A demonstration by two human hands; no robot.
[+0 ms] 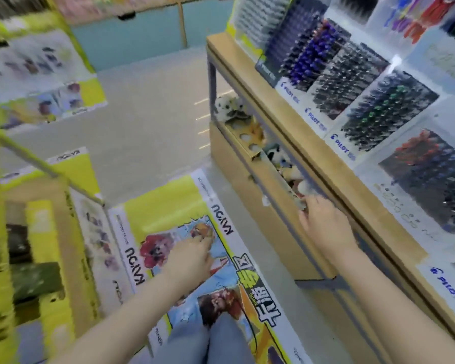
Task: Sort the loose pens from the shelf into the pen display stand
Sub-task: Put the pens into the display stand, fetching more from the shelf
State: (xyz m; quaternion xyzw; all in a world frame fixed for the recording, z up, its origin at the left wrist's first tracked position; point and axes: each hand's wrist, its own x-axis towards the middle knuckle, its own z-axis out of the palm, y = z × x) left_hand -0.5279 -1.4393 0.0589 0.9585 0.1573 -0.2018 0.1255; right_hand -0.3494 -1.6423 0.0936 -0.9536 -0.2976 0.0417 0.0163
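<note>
The fingertips of my right hand (323,227) blur at the front edge of the lower shelf (279,207); what they touch I cannot tell. My left hand (192,254) is smeared too. The pen display stand (352,82) runs off the top and right.

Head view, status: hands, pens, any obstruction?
Right hand under light wooden shelf top, beside small plush toys, grip unclear. Left hand low over printed floor graphic, grip unclear. White tiered pen display stand untouched. Loose pens not visible.
</note>
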